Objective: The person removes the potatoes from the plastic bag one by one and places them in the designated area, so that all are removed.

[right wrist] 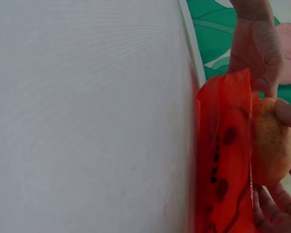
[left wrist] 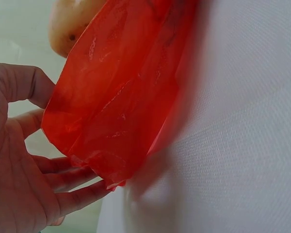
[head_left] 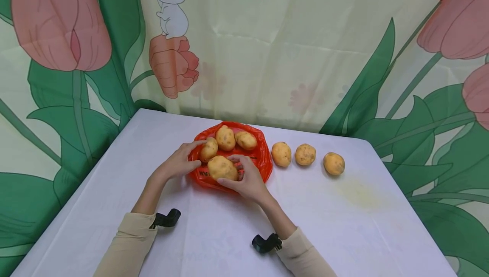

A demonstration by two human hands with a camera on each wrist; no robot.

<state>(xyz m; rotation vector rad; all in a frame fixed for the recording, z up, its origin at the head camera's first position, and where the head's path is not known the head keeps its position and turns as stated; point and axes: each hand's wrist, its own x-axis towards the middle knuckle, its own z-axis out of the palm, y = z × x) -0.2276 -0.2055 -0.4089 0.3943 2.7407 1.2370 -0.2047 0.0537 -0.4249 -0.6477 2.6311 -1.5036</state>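
Observation:
My right hand (head_left: 248,179) holds a large yellow potato (head_left: 221,168), thumb on its near side and fingers behind. The right wrist view shows that potato (right wrist: 272,145) at the rim of the red plastic bag (right wrist: 228,150). On the left side of the red bag (head_left: 263,164), my left hand (head_left: 178,161) has its fingers loosely spread at the rim, beside a potato (head_left: 209,150). Seen from the left wrist, the fingertips of the left hand (left wrist: 24,165) are partly hidden behind the bag wall (left wrist: 111,102). Two more potatoes, one rounded (head_left: 225,137) and one oblong (head_left: 246,140), lie inside toward the back.
To the right of the bag, three potatoes sit in a loose row: a near one (head_left: 281,154), a middle one (head_left: 305,154) and a far one (head_left: 334,164). A white cloth (head_left: 214,234) covers the table. Behind its back edge hangs a printed curtain (head_left: 259,77).

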